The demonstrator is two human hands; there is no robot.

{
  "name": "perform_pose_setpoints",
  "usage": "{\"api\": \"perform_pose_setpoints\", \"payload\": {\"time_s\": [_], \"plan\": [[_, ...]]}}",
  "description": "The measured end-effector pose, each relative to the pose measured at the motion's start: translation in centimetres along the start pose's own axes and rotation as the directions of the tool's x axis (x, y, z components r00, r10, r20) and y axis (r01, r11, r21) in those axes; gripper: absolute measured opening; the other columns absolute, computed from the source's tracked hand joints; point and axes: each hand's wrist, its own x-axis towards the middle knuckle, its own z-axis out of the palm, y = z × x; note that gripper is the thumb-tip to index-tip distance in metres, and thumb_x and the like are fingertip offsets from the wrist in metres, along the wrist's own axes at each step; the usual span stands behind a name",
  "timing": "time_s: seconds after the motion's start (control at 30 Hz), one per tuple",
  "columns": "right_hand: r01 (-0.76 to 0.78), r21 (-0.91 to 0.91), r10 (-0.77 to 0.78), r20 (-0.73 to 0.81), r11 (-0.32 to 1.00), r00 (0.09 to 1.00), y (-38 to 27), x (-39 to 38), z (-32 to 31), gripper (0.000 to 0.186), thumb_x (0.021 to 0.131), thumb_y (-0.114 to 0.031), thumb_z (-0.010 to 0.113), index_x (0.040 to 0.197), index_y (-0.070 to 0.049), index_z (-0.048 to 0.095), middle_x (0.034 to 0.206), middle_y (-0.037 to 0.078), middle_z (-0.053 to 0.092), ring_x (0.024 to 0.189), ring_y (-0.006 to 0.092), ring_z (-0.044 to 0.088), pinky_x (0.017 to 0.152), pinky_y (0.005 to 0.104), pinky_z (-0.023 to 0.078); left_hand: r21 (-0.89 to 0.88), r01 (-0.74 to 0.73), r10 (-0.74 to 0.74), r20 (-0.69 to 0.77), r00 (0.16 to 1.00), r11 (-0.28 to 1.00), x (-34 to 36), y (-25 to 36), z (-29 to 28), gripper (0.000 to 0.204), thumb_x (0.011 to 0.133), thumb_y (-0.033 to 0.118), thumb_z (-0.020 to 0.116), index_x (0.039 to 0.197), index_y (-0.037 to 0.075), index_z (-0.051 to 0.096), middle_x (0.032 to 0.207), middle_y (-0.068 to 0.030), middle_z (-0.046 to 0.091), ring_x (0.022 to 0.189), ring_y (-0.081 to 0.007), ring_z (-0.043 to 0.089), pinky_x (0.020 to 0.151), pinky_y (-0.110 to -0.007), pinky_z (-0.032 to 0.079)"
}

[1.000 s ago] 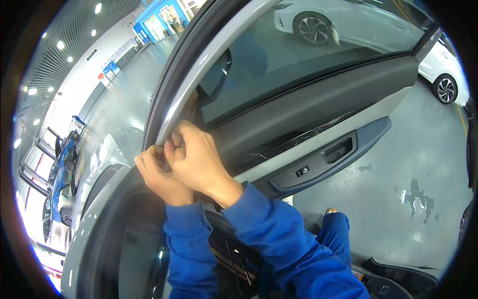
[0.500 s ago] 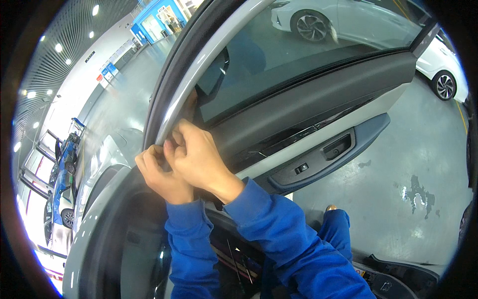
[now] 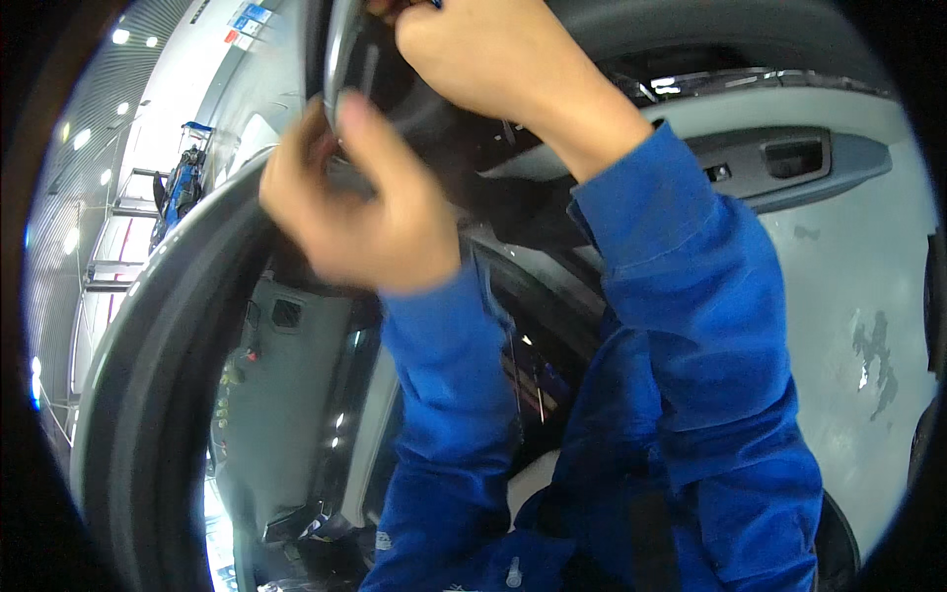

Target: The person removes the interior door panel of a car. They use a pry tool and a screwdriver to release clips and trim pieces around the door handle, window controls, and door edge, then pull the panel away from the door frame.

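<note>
My left hand [image 3: 365, 207] is at the lower end of the car door's window frame [image 3: 342, 44], its thumb and fingertips close to the frame's edge. Motion blurs its fingers, and I cannot tell whether they grip the edge. Higher up and to the right, my right hand [image 3: 483, 54] is closed beside the same frame, its fingers partly cut off by the top of the view. A small dark blue bit shows at its fingertips, too little to name. Both arms wear blue sleeves [image 3: 691, 237].
The door's inner panel carries a grey armrest [image 3: 848, 173] with a window switch [image 3: 717, 173]. On the left curves the car body's black door-opening seal [image 3: 163, 395], with the car's interior [image 3: 296, 385] behind it. Wet patches [image 3: 870, 360] mark the grey floor [image 3: 819, 266].
My hands, earlier together at the frame, are now apart. The right has moved up and right along it; the left stays low and is blurred. My view has shifted toward the car's interior.
</note>
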Motion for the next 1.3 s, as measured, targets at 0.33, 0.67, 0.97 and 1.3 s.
{"api": "perform_pose_setpoints", "payload": {"time_s": [0.33, 0.67, 0.97, 1.3], "plan": [[-0.125, 0.044, 0.126, -0.027, 0.991, 0.992, -2.7, -1.0, -0.7, 0.011, 0.082, -0.001, 0.057, 0.088, 0.008, 0.060, 0.085, 0.031, 0.067, 0.087, 0.0452, 0.068, 0.076, 0.0460, 0.052, 0.840, 0.156, -0.849, 0.528, -0.016, 0.520, -47.9, -5.0, -27.4, 0.045, 0.089, 0.036, 0.075, 0.120, 0.004, 0.067, 0.109, -0.0181, 0.072, 0.107, -0.0390, 0.068, 0.090, -0.046, 0.053], [0.039, -0.191, -0.028, 0.059, 0.981, 0.998, 0.2, 0.6, -2.0, 0.012, 0.078, -0.001, 0.055, 0.089, 0.003, 0.056, 0.081, 0.025, 0.064, 0.077, 0.0446, 0.065, 0.071, 0.0513, 0.052, 0.937, 0.157, -0.941, 0.328, -0.086, 0.312, -54.4, -3.2, -31.2, 0.045, 0.087, 0.038, 0.078, 0.116, 0.004, 0.072, 0.111, -0.0206, 0.073, 0.104, -0.0400, 0.070, 0.091, -0.048, 0.055], [-0.389, 0.073, 0.371, 0.189, 0.918, 0.909, -0.7, 0.0, -2.4, 0.014, 0.085, 0.012, 0.051, 0.097, 0.004, 0.053, 0.081, 0.008, 0.049, 0.074, 0.0184, 0.057, 0.076, 0.0334, 0.051, 0.544, 0.814, -0.978, 0.130, 0.161, 0.206, -24.5, 9.0, -24.0, 0.031, 0.085, 0.024, 0.083, 0.106, 0.003, 0.073, 0.098, -0.0150, 0.072, 0.092, -0.0288, 0.071, 0.084, -0.039, 0.056], [-0.586, -0.080, 0.549, 0.472, 0.806, 0.690, -2.1, 2.9, -6.5, 0.017, 0.091, 0.012, 0.044, 0.103, 0.007, 0.055, 0.112, 0.016, 0.065, 0.100, 0.0223, 0.067, 0.089, 0.0377, 0.055, -0.260, 0.904, -0.916, 0.129, 0.381, 0.339, 0.3, 20.1, -10.2, 0.025, 0.090, 0.004, 0.073, 0.114, -0.002, 0.066, 0.113, -0.0144, 0.070, 0.105, -0.0206, 0.067, 0.094, -0.034, 0.052]]}}
